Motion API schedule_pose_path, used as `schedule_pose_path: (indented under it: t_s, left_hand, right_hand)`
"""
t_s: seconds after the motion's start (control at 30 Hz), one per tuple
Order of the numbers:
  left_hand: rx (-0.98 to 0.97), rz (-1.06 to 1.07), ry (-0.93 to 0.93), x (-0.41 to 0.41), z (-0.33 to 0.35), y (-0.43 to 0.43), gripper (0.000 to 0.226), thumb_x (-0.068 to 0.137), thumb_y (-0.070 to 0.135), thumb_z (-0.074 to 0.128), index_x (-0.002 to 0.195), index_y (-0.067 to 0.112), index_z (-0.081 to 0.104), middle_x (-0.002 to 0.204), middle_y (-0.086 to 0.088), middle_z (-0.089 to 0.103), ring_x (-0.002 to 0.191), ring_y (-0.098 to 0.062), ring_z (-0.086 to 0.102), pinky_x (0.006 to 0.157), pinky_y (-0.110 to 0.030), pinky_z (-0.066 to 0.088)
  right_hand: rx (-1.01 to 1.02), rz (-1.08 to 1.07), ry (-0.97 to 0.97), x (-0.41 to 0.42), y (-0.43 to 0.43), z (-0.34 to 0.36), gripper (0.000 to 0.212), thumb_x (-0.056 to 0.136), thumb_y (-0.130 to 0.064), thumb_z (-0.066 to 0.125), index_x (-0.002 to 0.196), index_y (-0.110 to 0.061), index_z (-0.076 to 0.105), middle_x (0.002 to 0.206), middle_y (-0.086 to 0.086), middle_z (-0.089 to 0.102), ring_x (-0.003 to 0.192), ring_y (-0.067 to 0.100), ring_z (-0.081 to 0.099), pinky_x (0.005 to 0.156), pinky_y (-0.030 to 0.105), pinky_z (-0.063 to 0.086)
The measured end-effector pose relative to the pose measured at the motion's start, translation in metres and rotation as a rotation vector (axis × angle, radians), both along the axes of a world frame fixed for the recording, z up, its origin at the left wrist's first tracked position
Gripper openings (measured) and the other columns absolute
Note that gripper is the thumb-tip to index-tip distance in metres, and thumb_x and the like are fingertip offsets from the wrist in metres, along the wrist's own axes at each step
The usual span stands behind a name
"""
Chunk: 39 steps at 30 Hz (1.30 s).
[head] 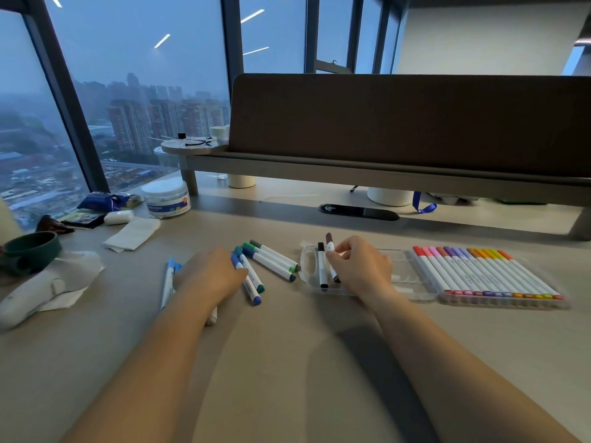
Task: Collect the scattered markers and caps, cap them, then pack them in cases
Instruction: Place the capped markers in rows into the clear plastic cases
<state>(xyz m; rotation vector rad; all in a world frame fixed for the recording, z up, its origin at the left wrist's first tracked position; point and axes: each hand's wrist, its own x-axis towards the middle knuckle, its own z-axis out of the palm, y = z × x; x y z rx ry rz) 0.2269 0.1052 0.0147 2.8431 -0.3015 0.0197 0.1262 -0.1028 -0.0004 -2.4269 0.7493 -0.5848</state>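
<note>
brown marker [329, 243] | pinched by R hand [361, 270] over clear case [415, 294] | L hand [211, 276] on blue markers [252, 287], grip unclear

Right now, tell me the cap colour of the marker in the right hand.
Dark brown, on the marker the right hand pinches; head view.

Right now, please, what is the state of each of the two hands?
Left hand: rests on blue markers; grip cannot be told.
Right hand: pinches the brown marker.
</note>
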Motion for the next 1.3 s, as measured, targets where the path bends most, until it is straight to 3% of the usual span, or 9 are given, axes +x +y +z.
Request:
schedule_pose_path:
  t_s: [0.17, 0.33, 0.5, 0.7, 0.9, 1.07, 1.23, 1.3]
  left_hand:
    - [0.021, -0.055, 0.046, -0.002, 0.001, 0.0, 0.027, 0.093, 0.044, 0.047, 0.077, 0.023, 0.052, 0.078, -0.001, 0.057, 0.078, -0.016, 0.056, 0.068, -0.028, 0.043]
    - [0.028, -0.062, 0.059, 0.001, -0.006, -0.006, 0.035, 0.09, 0.054, 0.048, 0.088, 0.02, 0.058, 0.08, -0.002, 0.058, 0.08, -0.015, 0.057, 0.068, -0.028, 0.044]
    - [0.044, -0.067, 0.052, 0.002, -0.011, -0.012, 0.041, 0.085, 0.06, 0.05, 0.092, 0.022, 0.061, 0.084, -0.002, 0.061, 0.081, -0.016, 0.059, 0.077, -0.032, 0.051]
    - [0.015, -0.077, 0.08, 0.002, -0.009, -0.01, 0.038, 0.087, 0.054, 0.052, 0.098, 0.019, 0.063, 0.089, -0.002, 0.061, 0.086, -0.016, 0.058, 0.077, -0.03, 0.048]
    - [-0.162, -0.054, 0.089, 0.002, 0.001, 0.001, 0.024, 0.091, 0.044, 0.054, 0.085, 0.021, 0.059, 0.08, -0.001, 0.058, 0.08, -0.016, 0.055, 0.074, -0.03, 0.045]
    - [-0.219, -0.039, 0.085, 0.0, 0.007, 0.008, 0.025, 0.092, 0.042, 0.054, 0.082, 0.02, 0.061, 0.091, -0.004, 0.064, 0.08, -0.015, 0.055, 0.064, -0.028, 0.04]
    - [-0.3, 0.054, 0.083, 0.008, 0.004, 0.022, 0.017, 0.089, 0.041, 0.058, 0.081, 0.026, 0.058, 0.088, 0.0, 0.061, 0.086, -0.017, 0.056, 0.079, -0.034, 0.048]
    - [-0.303, 0.097, 0.068, 0.009, 0.003, 0.031, 0.014, 0.089, 0.04, 0.058, 0.088, 0.027, 0.058, 0.086, 0.002, 0.057, 0.085, -0.016, 0.055, 0.076, -0.034, 0.048]
  right_hand:
    - [-0.119, -0.008, -0.04, 0.001, 0.008, -0.001, 0.026, 0.094, -0.038, 0.046, 0.115, -0.026, 0.054, 0.098, -0.006, 0.068, 0.1, 0.017, 0.055, 0.096, 0.036, 0.029]
    - [-0.179, -0.008, 0.013, 0.002, 0.005, -0.004, 0.026, 0.094, -0.039, 0.046, 0.114, -0.027, 0.057, 0.104, -0.005, 0.068, 0.109, 0.018, 0.048, 0.094, 0.036, 0.028]
    - [-0.188, -0.024, 0.062, 0.003, 0.005, -0.004, 0.023, 0.093, -0.035, 0.046, 0.109, -0.025, 0.058, 0.102, -0.002, 0.066, 0.107, 0.02, 0.049, 0.093, 0.037, 0.029]
    - [-0.164, -0.031, 0.083, 0.006, 0.007, -0.003, 0.026, 0.095, -0.029, 0.042, 0.117, -0.024, 0.055, 0.108, 0.001, 0.065, 0.111, 0.021, 0.049, 0.097, 0.038, 0.029]
    - [-0.043, -0.016, 0.12, 0.006, 0.003, 0.001, 0.021, 0.093, -0.025, 0.04, 0.106, -0.025, 0.057, 0.108, 0.001, 0.064, 0.11, 0.026, 0.051, 0.098, 0.04, 0.029]
    - [-0.092, 0.002, 0.119, 0.003, 0.004, -0.001, 0.017, 0.092, -0.025, 0.044, 0.097, -0.027, 0.06, 0.104, 0.0, 0.066, 0.107, 0.025, 0.052, 0.095, 0.04, 0.031]
    - [-0.182, -0.009, 0.118, 0.001, 0.008, -0.001, 0.021, 0.092, -0.025, 0.043, 0.098, -0.027, 0.063, 0.103, 0.001, 0.067, 0.105, 0.027, 0.055, 0.093, 0.039, 0.03]
    - [-0.238, -0.01, 0.112, 0.0, 0.01, -0.002, 0.021, 0.092, -0.024, 0.042, 0.097, -0.027, 0.062, 0.101, 0.001, 0.068, 0.104, 0.026, 0.054, 0.091, 0.039, 0.031]
